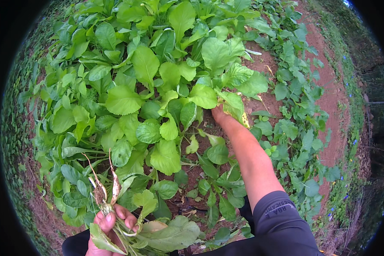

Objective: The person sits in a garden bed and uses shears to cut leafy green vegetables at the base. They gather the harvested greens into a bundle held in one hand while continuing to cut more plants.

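Observation:
My left hand [110,224] grips a bunch of pulled leafy greens [166,235] by their stems at the lower left. Their pale, soil-smeared roots [115,187] point up and away from me. My right hand [219,113] reaches in among the standing leafy greens [166,105], low near the soil. Leaves cover its fingers, so whether it holds a stem is hidden. A yellowing, spotted leaf [238,112] hangs over the right wrist.
Dense greens spread ahead and to the left. Further right grows a row of lobed-leaf plants [288,128], with a bare reddish soil path [331,96] beyond it. Smaller plants [225,192] stand close in front of me. A black irrigation line [192,209] seems to lie on the soil.

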Tool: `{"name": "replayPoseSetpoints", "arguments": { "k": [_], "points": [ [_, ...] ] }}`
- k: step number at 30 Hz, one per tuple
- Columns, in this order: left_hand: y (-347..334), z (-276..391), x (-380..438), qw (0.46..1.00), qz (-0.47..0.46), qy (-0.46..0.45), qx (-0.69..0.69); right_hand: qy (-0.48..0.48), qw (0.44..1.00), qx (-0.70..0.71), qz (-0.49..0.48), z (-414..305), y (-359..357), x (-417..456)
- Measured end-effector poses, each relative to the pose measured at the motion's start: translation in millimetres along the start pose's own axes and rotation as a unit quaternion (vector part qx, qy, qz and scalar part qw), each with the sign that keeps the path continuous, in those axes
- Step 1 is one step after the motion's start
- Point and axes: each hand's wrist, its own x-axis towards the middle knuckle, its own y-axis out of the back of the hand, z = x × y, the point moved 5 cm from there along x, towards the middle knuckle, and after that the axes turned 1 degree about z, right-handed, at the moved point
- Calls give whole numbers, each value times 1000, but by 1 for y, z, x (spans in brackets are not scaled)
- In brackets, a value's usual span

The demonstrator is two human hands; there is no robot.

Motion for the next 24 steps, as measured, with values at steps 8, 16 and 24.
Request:
{"name": "replayPoseSetpoints", "arguments": {
  "k": [8,16,24],
  "points": [
    [5,-3,-6,1000,20,-9,2,-290,675,670,106,43,62,-39],
    [-20,-8,3,996,-89,11,-6,-304,846,436,41,53,-62,-25],
    [-11,-4,-27,993,-96,-69,17,-82,659,738,120,101,140,-204]
  ]
}}
